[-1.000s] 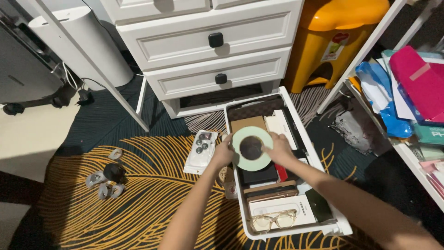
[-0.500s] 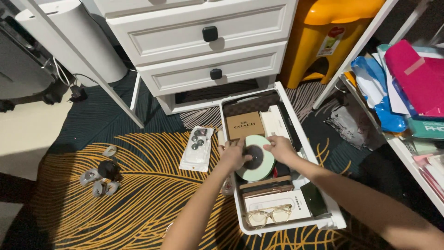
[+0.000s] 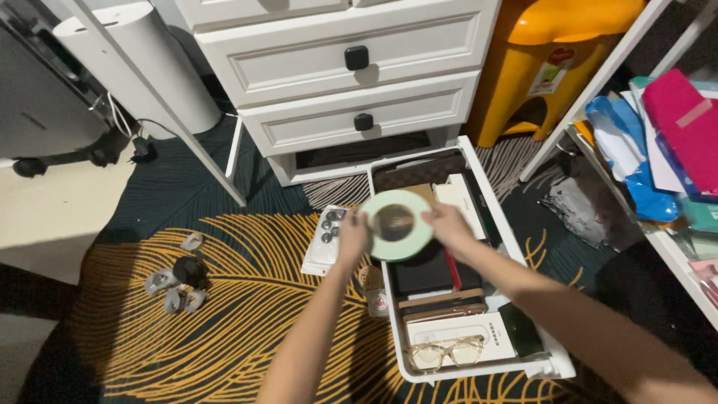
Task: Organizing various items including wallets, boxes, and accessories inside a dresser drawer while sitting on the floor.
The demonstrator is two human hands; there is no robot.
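Both my hands hold a round pale green disc with a dark centre [image 3: 396,224] above the far half of a white drawer [image 3: 510,247] that lies on the carpet. My left hand [image 3: 351,238] grips its left edge and my right hand [image 3: 446,223] its right edge. Under the disc the drawer holds a brown box, a white box [image 3: 458,200], a black flat case [image 3: 426,273], a white card box [image 3: 479,331] and a pair of clear-framed glasses [image 3: 447,353].
A white chest of drawers [image 3: 336,82] stands ahead with its bottom slot vacant. A clear blister pack [image 3: 324,241] lies left of the drawer, small plastic pieces [image 3: 179,280] further left. An orange stool [image 3: 553,60] and a cluttered white shelf [image 3: 658,150] are on the right.
The disc was lowered onto the drawer's contents half a second ago; now both hands have lifted it again and tilted it up over the brown box.
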